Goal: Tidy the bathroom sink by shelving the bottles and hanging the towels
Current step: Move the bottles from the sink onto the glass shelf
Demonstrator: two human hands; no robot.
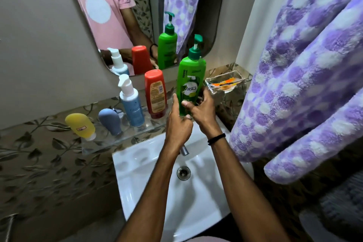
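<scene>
A tall green pump bottle (191,76) stands upright at the right end of the clear shelf (125,135) above the sink. My right hand (202,110) grips its lower part with thumb and fingers curled round it. My left hand (177,122) rests against the bottle's left side, index finger straight along it. Left of it on the shelf stand a red bottle (155,92), a blue-and-white pump bottle (131,104), a small grey-blue bottle (110,122) and a yellow bottle (80,125). A purple-and-white spotted towel (306,76) hangs at the right.
The white sink (141,173) with its drain (183,172) and tap (184,150) lies below my arms. A clear soap dish (225,84) sits on the wall right of the green bottle. The mirror (137,15) above reflects the bottles and the towel.
</scene>
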